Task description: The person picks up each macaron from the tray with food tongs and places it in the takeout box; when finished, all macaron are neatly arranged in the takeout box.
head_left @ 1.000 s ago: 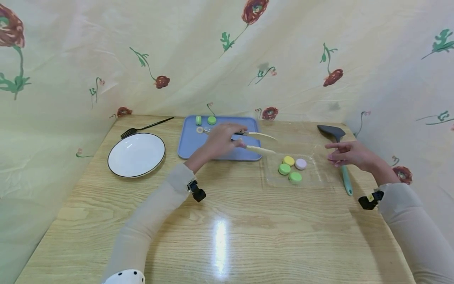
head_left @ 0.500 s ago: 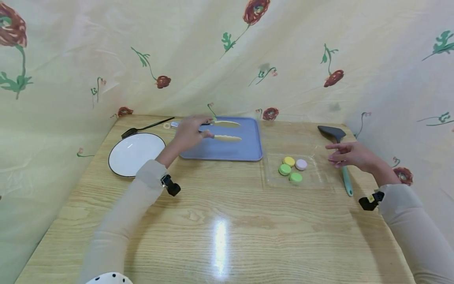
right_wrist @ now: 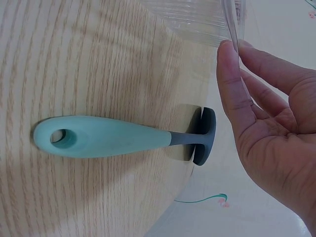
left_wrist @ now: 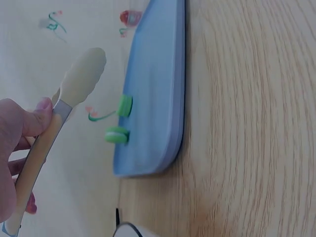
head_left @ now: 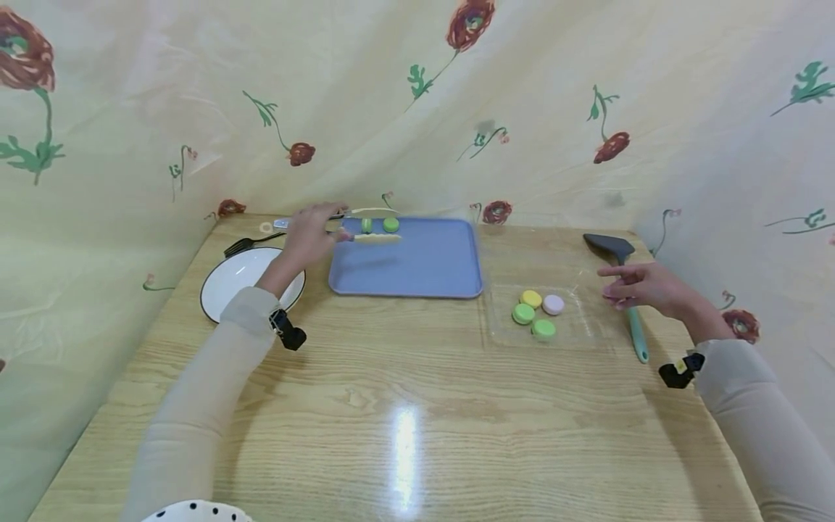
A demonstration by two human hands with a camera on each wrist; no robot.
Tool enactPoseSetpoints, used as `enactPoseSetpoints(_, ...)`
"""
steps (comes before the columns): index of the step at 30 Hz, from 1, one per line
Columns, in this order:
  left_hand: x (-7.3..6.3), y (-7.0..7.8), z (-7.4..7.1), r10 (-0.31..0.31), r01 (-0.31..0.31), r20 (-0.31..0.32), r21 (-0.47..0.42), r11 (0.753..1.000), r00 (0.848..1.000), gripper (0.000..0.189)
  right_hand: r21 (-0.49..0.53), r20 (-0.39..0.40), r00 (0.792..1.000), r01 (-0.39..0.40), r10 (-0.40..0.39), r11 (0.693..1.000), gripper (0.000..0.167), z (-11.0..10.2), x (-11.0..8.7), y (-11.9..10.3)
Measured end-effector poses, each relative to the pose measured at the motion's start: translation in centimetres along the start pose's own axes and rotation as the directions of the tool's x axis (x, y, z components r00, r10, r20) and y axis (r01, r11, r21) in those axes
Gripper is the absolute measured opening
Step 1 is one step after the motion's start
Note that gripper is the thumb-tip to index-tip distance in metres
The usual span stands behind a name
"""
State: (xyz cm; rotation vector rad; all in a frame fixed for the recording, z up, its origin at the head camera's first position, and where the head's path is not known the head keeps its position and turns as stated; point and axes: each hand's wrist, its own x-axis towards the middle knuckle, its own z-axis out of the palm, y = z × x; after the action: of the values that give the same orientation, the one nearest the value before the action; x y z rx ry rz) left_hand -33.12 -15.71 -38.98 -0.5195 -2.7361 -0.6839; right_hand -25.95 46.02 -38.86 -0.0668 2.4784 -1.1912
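Observation:
My left hand [head_left: 309, 233] grips a pair of tongs [left_wrist: 81, 79] with cream tips, held in the air near the tray's left end. The tips stand apart with nothing between them. Two green macarons [head_left: 391, 224] are at the far left of the blue tray [head_left: 417, 264]; one stands on edge. On the right, my right hand [head_left: 649, 286] pinches a thin clear plastic edge [right_wrist: 229, 19], seemingly the raised lid of the clear box [head_left: 499, 336]. Inside the box lie a yellow macaron [head_left: 530, 299], a lilac macaron [head_left: 553, 304] and two green macarons [head_left: 523, 313].
A white plate [head_left: 225, 290] with a dark rim lies at the left, partly behind my left wrist. Behind it is a black fork [head_left: 241, 246]. A turner [right_wrist: 103, 137] with a mint handle and dark head lies under my right hand. Flowered cloth hangs behind the table.
From beside the clear box, my left hand has carried the tongs leftward across the tray to its left end. The right hand keeps its place; the macarons look unmoved.

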Motion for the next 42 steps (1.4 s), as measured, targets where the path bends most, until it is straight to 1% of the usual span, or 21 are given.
enactPoseSetpoints(4, 0.2, -1.2, -0.1, -0.025, 0.025, -0.015, 0.005, 1.000, 1.000, 0.060, -0.007, 0.002, 1.000, 0.002, -0.002, 1.000, 0.064, 0.1, 0.0, 0.1)
enactPoseSetpoints(8, 0.3, -2.2, 0.0, -0.062, 0.063, -0.024, 0.012, 0.998, 0.998, 0.059, -0.018, 0.001, 1.000, 0.001, -0.001, 1.000, 0.064, 0.1, -0.1, 0.0)
enactPoseSetpoints(11, 0.3, -2.8, 0.0, -0.088, 0.088, -0.032, 0.008, 0.996, 0.996, 0.058, -0.017, -0.002, 1.000, 0.000, 0.000, 1.000, 0.064, 0.2, -0.2, -0.2)
enactPoseSetpoints(16, 0.4, -3.5, 0.2, -0.106, 0.107, -0.053, 0.024, 0.994, 0.993, 0.057, -0.006, -0.006, 1.000, -0.003, 0.003, 1.000, 0.064, 0.3, -0.4, -0.5)
enactPoseSetpoints(28, 0.6, -4.2, 0.8, -0.111, 0.114, -0.055, 0.052, 0.992, 0.992, 0.056, -0.008, -0.011, 1.000, -0.007, 0.007, 1.000, 0.063, 0.3, -0.5, -0.6)
enactPoseSetpoints(37, 0.7, -4.4, 1.0, -0.132, 0.133, -0.024, 0.068, 0.989, 0.991, 0.054, -0.019, -0.009, 1.000, -0.009, 0.009, 1.000, 0.063, 0.3, -0.6, -0.7)
enactPoseSetpoints(42, 0.9, -4.6, 1.0, -0.129, 0.130, -0.017, 0.073, 0.989, 0.991, 0.055, -0.016, -0.011, 1.000, -0.007, 0.007, 1.000, 0.063, 0.3, -0.6, -0.8)
